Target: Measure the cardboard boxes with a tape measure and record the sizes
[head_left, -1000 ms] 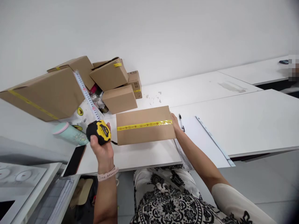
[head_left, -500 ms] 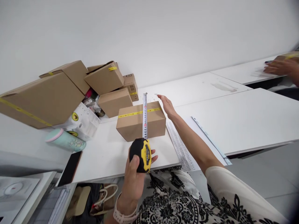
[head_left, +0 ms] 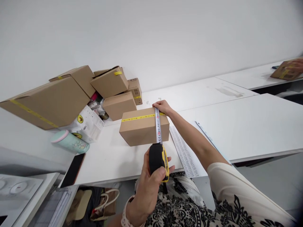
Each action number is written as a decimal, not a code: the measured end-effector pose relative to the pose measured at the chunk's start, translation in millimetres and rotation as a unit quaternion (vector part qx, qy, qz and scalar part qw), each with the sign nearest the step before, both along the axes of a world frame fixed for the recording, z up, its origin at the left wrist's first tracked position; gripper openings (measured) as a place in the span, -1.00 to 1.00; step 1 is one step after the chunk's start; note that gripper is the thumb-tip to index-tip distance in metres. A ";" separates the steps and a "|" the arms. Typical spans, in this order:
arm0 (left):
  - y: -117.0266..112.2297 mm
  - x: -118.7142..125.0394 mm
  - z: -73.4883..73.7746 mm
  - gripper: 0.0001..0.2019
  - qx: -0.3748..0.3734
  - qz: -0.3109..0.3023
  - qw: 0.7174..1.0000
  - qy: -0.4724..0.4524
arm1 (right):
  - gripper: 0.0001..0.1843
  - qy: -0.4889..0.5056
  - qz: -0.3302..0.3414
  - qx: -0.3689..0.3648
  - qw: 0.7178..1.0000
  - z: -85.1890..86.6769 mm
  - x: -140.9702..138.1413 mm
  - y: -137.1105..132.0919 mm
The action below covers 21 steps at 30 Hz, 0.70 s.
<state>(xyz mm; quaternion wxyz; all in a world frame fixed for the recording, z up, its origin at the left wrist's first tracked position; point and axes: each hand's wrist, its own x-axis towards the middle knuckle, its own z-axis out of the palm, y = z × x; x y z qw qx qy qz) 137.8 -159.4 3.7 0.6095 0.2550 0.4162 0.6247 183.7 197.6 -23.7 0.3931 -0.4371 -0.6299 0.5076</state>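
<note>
My left hand (head_left: pixel 151 179) is wrapped round a black and yellow tape measure (head_left: pixel 156 161), just in front of the table edge. Its white blade (head_left: pixel 158 126) runs away from me across the top of a closed cardboard box (head_left: pixel 138 129), near the box's right end. At the far top edge of that box, my right hand (head_left: pixel 163 106) pinches the end of the blade. Yellow tape crosses the box lid lengthwise. The hook at the blade's tip is hidden by my right fingers.
Several cardboard boxes (head_left: pixel 71 101) are stacked at the left, with a mint-green tumbler (head_left: pixel 71 142) and a black phone (head_left: pixel 73 170) in front. Printed sheets (head_left: pixel 187 154) lie right of the box. At far right, another person's hand holds a cardboard box (head_left: pixel 284 71).
The tape measure and blade have shifted right along the box. My right hand, open before, has closed on the blade's end. The other person's box has come further into view.
</note>
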 end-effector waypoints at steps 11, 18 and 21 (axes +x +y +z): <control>2.5 21.8 -9.3 -0.05 -0.015 -0.094 0.995 0.000 | -0.61 0.063 0.061 -0.133 0.987 -2.0 6.9 -0.7; -0.5 21.9 -15.0 -0.11 0.002 -0.105 0.994 -0.008 | -0.58 0.062 0.053 -0.136 0.987 0.1 4.5 -4.6; -0.2 23.0 -14.2 -0.13 0.007 -0.106 0.994 -0.007 | -0.58 0.064 0.061 -0.132 0.987 -2.9 4.1 -4.4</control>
